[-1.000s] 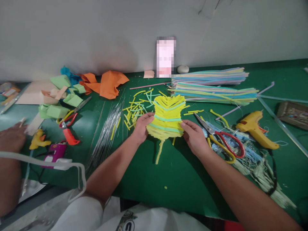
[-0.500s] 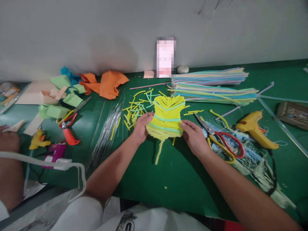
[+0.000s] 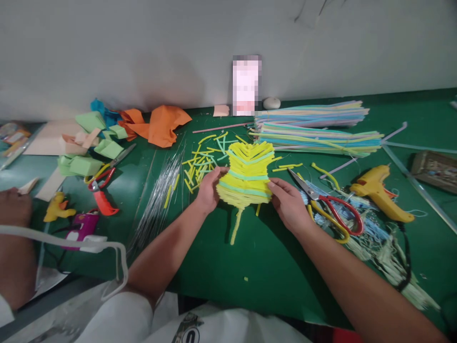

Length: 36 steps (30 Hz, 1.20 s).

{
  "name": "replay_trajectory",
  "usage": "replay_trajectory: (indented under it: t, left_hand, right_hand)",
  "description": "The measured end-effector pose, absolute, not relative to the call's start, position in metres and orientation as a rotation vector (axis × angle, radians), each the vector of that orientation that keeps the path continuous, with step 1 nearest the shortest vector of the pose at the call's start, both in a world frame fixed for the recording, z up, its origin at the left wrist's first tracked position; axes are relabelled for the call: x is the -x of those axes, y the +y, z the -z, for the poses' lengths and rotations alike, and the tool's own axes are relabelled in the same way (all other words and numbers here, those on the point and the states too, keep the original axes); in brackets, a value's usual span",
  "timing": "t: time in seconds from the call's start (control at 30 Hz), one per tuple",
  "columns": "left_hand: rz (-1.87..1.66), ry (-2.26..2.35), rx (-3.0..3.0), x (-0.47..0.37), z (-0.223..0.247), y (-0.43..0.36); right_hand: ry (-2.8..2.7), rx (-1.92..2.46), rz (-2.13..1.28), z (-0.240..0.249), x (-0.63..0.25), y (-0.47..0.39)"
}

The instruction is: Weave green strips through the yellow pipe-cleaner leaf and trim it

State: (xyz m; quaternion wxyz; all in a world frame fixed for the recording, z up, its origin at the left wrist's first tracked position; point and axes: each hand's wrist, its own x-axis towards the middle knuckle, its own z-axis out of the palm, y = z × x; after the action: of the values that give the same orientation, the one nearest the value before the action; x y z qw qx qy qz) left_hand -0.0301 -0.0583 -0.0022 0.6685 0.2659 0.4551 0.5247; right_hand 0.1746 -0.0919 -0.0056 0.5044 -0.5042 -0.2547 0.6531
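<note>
A leaf shape made of yellow and mint pipe cleaners is held up above the green table, its short stem pointing down toward me. My left hand is at its left edge, thumb raised near the border and the other fingers partly hidden behind it. Its right edge is pinched between the thumb and fingers of my right hand. Cut yellow and mint pipe cleaner pieces lie scattered just beyond my left hand. Red-and-yellow-handled scissors rest to the right of my right hand.
Bundled pastel pipe cleaners lie at the back, near a propped-up phone. A yellow glue gun is at the right, thin wires at the left. Farther left are coloured paper scraps and another person's hand.
My left thumb has lifted slightly at the leaf's edge. The leaf and my right hand stay almost still. The other person's hand at far left has shifted a little.
</note>
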Motion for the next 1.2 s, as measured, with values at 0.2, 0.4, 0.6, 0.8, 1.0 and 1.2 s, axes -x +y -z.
replay_trajectory:
  t: [0.2,0.4,0.6,0.8,1.0,1.2]
  left_hand:
    - [-1.171,0.943,-0.705,0.032,0.005,-0.058]
    - [-1.179,0.935,-0.711,0.034,0.008,-0.057]
    - [-1.198,0.939,-0.68,0.033,0.008,-0.056]
    - [-1.211,0.95,-0.685,0.033,0.005,-0.055]
    - [-1.229,0.92,-0.712,0.031,0.004,-0.056]
    - [-1.025,0.83,-0.761,0.029,0.002,-0.061]
  right_hand:
    - [-0.609,1.202,-1.593,0.007,-0.175,-0.091]
    - [-0.62,1.201,-1.577,0.011,-0.176,-0.09]
    - [-0.626,1.216,-1.565,0.01,-0.175,-0.09]
    - [-0.679,1.181,-1.598,0.007,-0.176,-0.092]
    - [-0.731,1.157,-1.624,0.004,-0.177,-0.093]
    - [-0.642,1.071,-1.388,-0.002,-0.176,-0.091]
